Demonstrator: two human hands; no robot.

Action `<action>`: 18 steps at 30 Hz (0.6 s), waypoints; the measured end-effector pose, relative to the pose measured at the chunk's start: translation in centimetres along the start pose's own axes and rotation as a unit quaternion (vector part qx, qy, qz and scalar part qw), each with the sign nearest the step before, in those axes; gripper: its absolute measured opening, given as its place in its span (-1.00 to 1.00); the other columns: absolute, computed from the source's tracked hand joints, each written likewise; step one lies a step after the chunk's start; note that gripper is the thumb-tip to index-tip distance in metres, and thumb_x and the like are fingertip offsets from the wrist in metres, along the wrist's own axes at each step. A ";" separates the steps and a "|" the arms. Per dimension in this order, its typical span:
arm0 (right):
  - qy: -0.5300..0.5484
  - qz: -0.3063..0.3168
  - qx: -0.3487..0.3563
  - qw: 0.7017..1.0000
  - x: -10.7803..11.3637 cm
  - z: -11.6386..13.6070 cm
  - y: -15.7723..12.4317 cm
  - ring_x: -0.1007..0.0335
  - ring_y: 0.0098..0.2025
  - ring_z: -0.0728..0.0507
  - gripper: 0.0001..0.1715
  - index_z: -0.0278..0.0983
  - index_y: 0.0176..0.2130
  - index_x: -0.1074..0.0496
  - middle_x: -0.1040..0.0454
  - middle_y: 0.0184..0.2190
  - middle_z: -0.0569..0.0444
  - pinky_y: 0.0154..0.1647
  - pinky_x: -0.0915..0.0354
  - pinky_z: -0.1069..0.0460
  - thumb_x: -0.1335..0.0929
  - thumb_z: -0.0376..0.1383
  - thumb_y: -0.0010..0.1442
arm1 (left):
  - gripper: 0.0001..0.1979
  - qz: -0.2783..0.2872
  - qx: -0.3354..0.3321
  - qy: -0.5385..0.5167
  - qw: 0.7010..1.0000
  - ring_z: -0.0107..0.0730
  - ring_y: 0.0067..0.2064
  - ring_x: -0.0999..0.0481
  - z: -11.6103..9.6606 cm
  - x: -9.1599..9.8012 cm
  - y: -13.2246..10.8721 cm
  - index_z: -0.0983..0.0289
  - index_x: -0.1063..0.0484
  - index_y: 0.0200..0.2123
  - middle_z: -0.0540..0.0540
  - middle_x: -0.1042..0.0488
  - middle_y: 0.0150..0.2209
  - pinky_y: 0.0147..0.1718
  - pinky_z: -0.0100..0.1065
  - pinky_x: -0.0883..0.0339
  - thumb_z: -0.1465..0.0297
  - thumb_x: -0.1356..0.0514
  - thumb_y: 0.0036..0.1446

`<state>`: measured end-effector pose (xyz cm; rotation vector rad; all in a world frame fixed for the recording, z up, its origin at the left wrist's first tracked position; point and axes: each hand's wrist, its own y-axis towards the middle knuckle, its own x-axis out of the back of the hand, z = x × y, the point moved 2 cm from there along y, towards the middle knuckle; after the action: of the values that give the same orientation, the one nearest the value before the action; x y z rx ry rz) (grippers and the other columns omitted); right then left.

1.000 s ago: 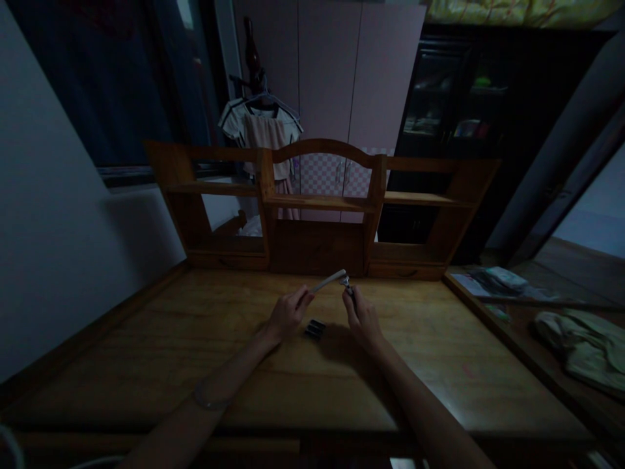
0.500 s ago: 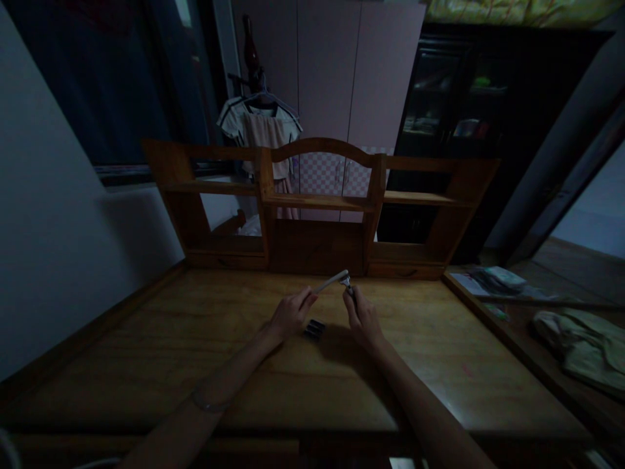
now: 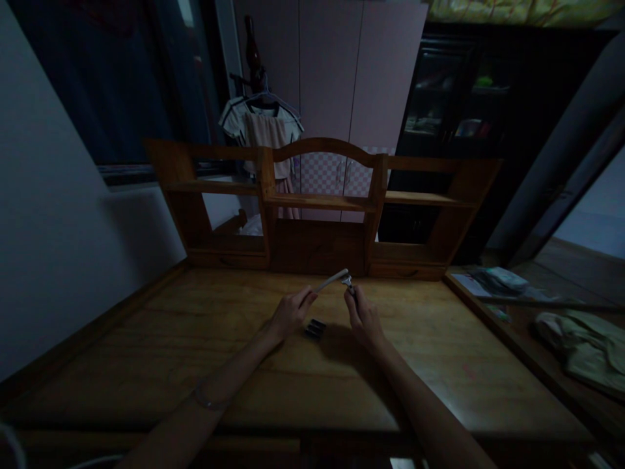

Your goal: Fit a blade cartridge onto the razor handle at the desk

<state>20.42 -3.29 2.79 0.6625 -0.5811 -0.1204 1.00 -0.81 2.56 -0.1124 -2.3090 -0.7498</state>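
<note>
My left hand (image 3: 289, 314) is closed round the handle of a slim, pale toothbrush (image 3: 330, 281), which slants up to the right. In my right hand (image 3: 366, 320) is a razor (image 3: 347, 283), held by its dark handle with the silvery head pointing up. The toothbrush's tip is at the razor's head and seems to touch it; the bristles are too dim to make out. A small dark tray with several slots (image 3: 315, 328), like a razor blade case, lies on the wooden desk (image 3: 205, 358) between my hands.
A wooden shelf unit (image 3: 319, 203) with drawers stands along the desk's back edge. A wall (image 3: 63, 247) closes off the left side. To the right, lower down, are a pale cloth bag (image 3: 586, 348) and some plastic-wrapped things (image 3: 502, 280).
Both hands keep their holds, with the toothbrush still at the razor's head. The whole view has shifted very slightly; little else differs.
</note>
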 end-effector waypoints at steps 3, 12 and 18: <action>0.003 -0.007 0.000 1.000 0.0 0.0 0.0 -0.23 -0.46 -0.08 -0.81 -0.22 -0.25 -0.19 -0.29 -0.46 0.11 -0.43 -0.05 0.06 -0.11 -0.20 0.32 | -0.71 -0.019 0.004 0.003 1.000 -0.46 -0.48 -0.34 0.2 0.1 0.0 0.23 -0.30 -0.33 -0.03 -0.32 -0.51 -0.46 -0.45 -0.09 0.21 0.10 0.25; 0.053 -0.019 -0.031 0.998 0.3 0.1 0.0 -0.19 -0.47 -0.04 -0.81 -0.23 -0.24 -0.21 -0.27 -0.47 0.13 -0.45 -0.06 0.08 -0.16 -0.17 0.29 | -0.70 0.007 0.000 0.002 1.000 -0.44 -0.43 -0.38 0.2 -0.2 0.2 0.22 -0.33 -0.33 -0.01 -0.38 -0.47 -0.41 -0.45 -0.13 0.20 0.09 0.25; 0.377 0.052 -0.168 0.909 -0.8 -0.6 0.6 0.06 -0.69 0.06 -0.72 -0.20 -0.29 -0.14 -0.16 -0.58 0.25 -0.72 0.08 0.18 -0.18 -0.04 0.25 | -0.70 -0.037 0.018 0.024 0.999 -0.42 -0.43 -0.39 0.6 0.1 0.1 0.22 -0.31 -0.30 0.00 -0.37 -0.47 -0.43 -0.45 -0.11 0.19 0.10 0.25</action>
<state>20.04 -2.26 2.36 0.2960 0.1567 0.1354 0.61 -0.45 2.34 0.0076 -2.2904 -0.7400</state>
